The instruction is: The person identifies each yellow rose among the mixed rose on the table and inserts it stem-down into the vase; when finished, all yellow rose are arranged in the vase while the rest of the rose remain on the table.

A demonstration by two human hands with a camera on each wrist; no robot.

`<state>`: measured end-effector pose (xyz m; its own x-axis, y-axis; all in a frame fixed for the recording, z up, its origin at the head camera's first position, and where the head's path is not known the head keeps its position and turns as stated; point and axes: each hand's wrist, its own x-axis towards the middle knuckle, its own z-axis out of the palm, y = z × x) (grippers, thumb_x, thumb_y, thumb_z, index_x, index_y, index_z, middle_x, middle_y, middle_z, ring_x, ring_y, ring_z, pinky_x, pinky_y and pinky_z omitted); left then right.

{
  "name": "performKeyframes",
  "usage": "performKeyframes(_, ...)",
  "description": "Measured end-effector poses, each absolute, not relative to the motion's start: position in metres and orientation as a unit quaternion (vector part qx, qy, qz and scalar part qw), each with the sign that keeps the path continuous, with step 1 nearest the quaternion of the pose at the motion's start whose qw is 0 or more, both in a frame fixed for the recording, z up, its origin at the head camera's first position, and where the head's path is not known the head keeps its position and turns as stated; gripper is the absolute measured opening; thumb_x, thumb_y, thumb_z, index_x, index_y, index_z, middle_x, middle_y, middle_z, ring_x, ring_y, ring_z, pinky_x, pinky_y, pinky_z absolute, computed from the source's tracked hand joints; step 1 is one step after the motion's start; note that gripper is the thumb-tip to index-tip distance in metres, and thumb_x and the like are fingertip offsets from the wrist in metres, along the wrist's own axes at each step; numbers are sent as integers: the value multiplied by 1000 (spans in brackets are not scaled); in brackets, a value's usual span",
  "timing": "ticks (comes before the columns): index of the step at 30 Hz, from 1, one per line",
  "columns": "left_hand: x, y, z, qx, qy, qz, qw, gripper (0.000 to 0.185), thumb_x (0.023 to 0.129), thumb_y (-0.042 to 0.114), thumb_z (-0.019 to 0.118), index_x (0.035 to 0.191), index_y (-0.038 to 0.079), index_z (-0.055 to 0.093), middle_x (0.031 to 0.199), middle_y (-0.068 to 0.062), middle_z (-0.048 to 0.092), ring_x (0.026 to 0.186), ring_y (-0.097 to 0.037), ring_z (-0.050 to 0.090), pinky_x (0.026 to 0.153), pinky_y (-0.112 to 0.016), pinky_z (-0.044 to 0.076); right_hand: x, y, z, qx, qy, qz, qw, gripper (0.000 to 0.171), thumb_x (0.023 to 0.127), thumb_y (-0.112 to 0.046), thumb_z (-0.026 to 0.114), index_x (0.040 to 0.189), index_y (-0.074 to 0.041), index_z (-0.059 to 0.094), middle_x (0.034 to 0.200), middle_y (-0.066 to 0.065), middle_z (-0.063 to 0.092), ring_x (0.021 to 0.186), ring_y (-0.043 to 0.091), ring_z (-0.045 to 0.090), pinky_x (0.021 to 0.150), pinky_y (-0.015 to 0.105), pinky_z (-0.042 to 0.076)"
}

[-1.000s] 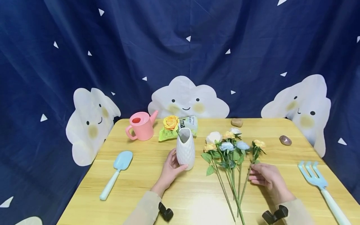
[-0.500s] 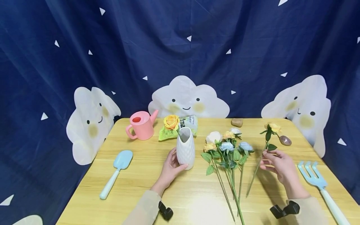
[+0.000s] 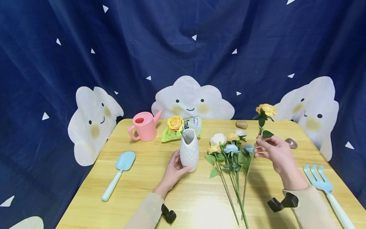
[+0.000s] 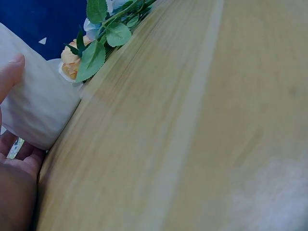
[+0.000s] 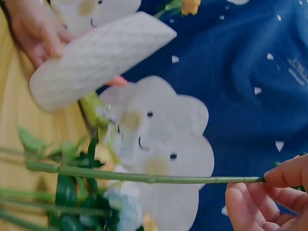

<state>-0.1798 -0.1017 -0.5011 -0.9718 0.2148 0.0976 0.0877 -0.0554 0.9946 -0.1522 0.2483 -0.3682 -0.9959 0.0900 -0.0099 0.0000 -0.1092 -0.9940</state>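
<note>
Our right hand (image 3: 275, 152) pinches the stem of a yellow rose (image 3: 266, 109), lifted clear of the table (image 3: 200, 203) beside the loose flowers (image 3: 230, 149); our left hand (image 3: 172, 171) curls round the white vase (image 3: 189, 150), upright at the table's middle; to seat the stem well, we judge we should keep the vase steady and aim the cut end at its mouth; on the green packet (image 3: 187, 127) behind, the lettering is too partial to read.

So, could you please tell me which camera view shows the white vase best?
The head view: the white vase stands upright and whole on the table, with the left hand round its base. The right wrist view shows it whole too, but tipped sideways in the frame. The left wrist view catches only a blurred part of its side.
</note>
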Motion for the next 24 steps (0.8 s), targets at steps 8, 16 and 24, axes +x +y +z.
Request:
performKeyframes(8,-180,-102,-501,103,685,719,48,83,75,4,76,142,8,27,141,-16,40,130,-24,36,107,-37,29,-167,207,-352,-6,-685,726,57,6,89,-10,62,90,-5,59,79,-3,65,62,13,62,59,26,55)
performKeyframes(16,-181,-100,-499,106,683,721,45,83,75,3,77,142,7,28,141,-17,40,131,-24,35,107,-37,28,-180,172,-332,67,-692,716,66,18,88,-11,64,99,3,60,77,2,65,62,13,62,59,26,55)
performKeyframes(24,-180,-101,-500,107,687,718,45,82,75,3,76,141,7,28,140,-17,41,130,-25,36,107,-37,28,-199,133,-307,97,-696,706,82,19,88,-13,65,99,2,62,78,5,64,62,14,63,58,28,55)
